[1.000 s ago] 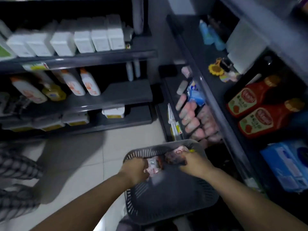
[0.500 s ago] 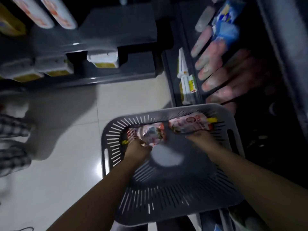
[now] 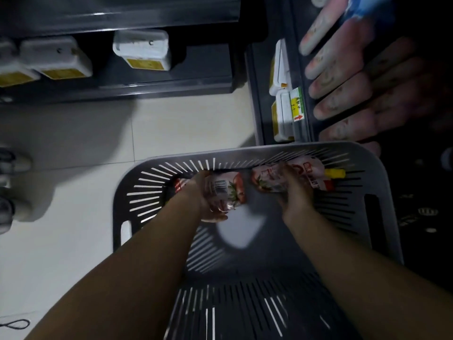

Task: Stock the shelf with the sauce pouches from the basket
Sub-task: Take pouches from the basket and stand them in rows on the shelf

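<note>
A grey slotted basket (image 3: 382, 217) fills the lower middle of the head view. Two red and white sauce pouches lie against its far wall. My left hand (image 3: 208, 200) is closed on the left pouch (image 3: 230, 190), whose barcode faces up. My right hand (image 3: 294, 195) grips the right pouch (image 3: 311, 175), which has a yellow cap pointing right. The shelf at the right (image 3: 304, 69) holds a row of pinkish pouches (image 3: 343, 77) lying side by side.
White tubs with yellow labels (image 3: 142, 50) sit on the low dark shelf across the aisle. More white packs (image 3: 282, 99) stand on the bottom right shelf with a price tag. Pale floor tiles (image 3: 73, 192) lie to the left; someone's shoes (image 3: 9, 187) show at the left edge.
The view has tilted down from the upper shelves onto the basket. Both hands reached to the far wall of the basket and closed on the two pouches.
</note>
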A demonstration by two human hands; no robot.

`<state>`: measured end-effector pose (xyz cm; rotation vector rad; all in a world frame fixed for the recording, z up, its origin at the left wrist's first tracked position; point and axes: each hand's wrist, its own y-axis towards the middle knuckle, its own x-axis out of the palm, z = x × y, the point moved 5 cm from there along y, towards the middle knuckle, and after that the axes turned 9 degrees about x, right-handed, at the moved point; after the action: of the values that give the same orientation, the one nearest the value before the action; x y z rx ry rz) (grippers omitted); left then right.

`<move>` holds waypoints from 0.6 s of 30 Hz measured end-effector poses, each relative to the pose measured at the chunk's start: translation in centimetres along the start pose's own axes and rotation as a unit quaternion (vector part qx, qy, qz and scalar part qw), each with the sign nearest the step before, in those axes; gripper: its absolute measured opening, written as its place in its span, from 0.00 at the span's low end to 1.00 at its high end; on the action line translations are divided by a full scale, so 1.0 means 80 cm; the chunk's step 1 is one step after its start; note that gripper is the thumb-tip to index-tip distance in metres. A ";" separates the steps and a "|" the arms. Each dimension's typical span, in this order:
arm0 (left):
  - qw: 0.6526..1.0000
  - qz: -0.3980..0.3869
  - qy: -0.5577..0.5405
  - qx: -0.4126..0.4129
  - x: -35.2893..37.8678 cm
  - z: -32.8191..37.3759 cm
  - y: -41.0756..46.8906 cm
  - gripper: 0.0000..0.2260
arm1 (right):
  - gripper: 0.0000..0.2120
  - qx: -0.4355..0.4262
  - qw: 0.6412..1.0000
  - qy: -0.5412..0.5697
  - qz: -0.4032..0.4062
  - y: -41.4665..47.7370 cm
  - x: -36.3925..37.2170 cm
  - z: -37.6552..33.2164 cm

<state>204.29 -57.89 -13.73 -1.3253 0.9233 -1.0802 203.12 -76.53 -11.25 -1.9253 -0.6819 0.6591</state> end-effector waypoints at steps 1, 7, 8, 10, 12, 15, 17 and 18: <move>1.000 0.011 0.015 -0.001 0.001 0.001 0.004 0.21 | 0.26 -0.013 1.000 0.018 0.004 -0.001 0.001 0.000; 0.999 0.045 0.025 0.005 -0.001 -0.006 0.015 0.14 | 0.23 -0.044 0.998 0.011 0.033 0.000 -0.013 0.007; 0.999 0.042 0.019 0.006 -0.002 -0.007 0.014 0.11 | 0.22 -0.040 0.999 -0.001 0.037 0.001 -0.021 0.010; 0.999 0.031 0.002 0.007 0.000 -0.010 0.011 0.12 | 0.20 -0.020 0.999 -0.012 0.027 0.002 -0.036 0.018; 1.000 0.023 -0.018 0.004 0.004 -0.010 0.010 0.17 | 0.18 -0.003 1.000 0.003 0.007 0.000 -0.044 0.022; 0.998 0.061 -0.012 0.002 0.005 -0.009 0.007 0.17 | 0.17 -0.017 1.000 0.006 -0.022 -0.012 -0.047 0.019; 0.998 0.058 0.008 0.009 0.009 -0.007 0.007 0.16 | 0.15 -0.055 0.998 -0.025 -0.017 -0.021 -0.050 0.015; 0.998 0.051 0.021 0.013 0.010 -0.007 0.009 0.16 | 0.14 -0.085 0.995 -0.050 -0.001 -0.026 -0.054 0.012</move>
<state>204.04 -58.88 -14.39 -1.2244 0.9954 -1.0410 199.08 -78.18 -9.05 -2.0577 -0.8241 0.7196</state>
